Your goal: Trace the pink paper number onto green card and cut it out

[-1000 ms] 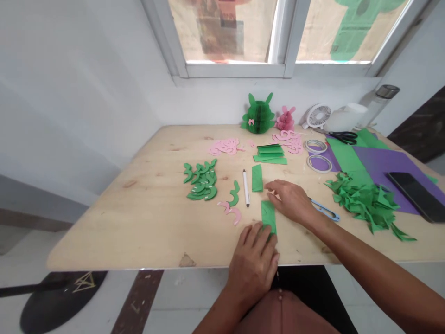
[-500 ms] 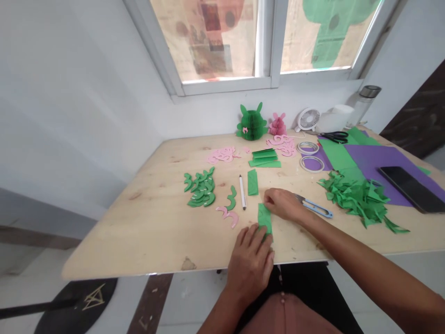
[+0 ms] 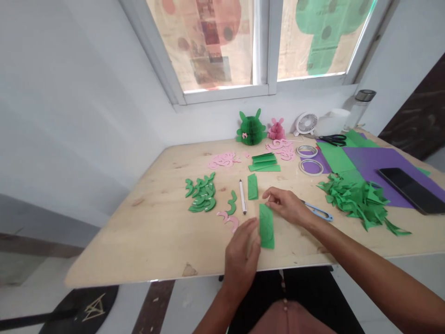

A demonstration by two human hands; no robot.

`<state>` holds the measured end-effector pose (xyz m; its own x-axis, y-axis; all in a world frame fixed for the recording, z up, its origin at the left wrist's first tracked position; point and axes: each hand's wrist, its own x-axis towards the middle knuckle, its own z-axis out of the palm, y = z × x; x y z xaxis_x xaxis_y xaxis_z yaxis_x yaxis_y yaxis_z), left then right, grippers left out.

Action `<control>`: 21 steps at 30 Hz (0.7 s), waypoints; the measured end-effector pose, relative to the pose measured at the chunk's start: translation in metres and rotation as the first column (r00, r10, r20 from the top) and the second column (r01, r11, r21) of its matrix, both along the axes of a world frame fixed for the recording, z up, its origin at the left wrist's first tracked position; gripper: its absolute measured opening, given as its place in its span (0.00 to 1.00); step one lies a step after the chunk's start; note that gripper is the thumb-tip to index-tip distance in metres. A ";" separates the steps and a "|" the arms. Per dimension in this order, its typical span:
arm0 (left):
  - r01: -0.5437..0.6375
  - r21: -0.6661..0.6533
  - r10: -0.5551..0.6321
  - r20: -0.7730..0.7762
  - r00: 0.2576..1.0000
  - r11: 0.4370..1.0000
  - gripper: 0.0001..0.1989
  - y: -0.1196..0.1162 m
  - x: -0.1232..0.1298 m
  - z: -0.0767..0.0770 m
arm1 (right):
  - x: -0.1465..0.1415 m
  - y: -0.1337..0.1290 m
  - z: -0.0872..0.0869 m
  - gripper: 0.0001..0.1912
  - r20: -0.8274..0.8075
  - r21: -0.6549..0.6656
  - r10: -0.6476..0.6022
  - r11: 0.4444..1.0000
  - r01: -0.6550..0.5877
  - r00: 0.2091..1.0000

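A folded green paper strip [image 3: 266, 227] with faint drawn curves lies near the table's front edge. My left hand [image 3: 241, 255] is at its left side, thumb apart from the fingers, nothing visibly held. At the strip's top right end is my right hand [image 3: 287, 206], its fingers loosely bent and apart, with the fingertips close to the paper's corner. A second green strip [image 3: 252, 187] lies just beyond, beside a white pen [image 3: 242, 197]. Left of the pen are a green scalloped cutout [image 3: 232, 202] and a pink scalloped cutout [image 3: 228, 220]. Blue thread snips [image 3: 321, 213] lie partly behind my right hand.
Green cutouts [image 3: 201, 194] are piled at left, pink cutouts [image 3: 222, 160] behind. Folded green strips [image 3: 264, 162], tape rolls [image 3: 311, 167], green scraps [image 3: 358, 199], a phone [image 3: 412, 190], black scissors [image 3: 333, 140], a small fan [image 3: 306, 124] and a green paper figure [image 3: 251, 129] surround the work.
My left hand has slid left off the strip, uncovering it. My right hand's fingers have loosened and opened near the strip's top end. The view has tilted slightly upward.
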<state>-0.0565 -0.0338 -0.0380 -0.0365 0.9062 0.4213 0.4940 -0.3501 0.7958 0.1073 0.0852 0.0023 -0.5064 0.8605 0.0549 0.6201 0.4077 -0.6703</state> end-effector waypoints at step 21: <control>0.307 -0.407 0.117 0.744 0.658 0.860 0.11 0.107 0.006 0.055 | 0.060 0.009 0.027 0.11 -0.022 0.250 -0.277 0.929 0.274 0.960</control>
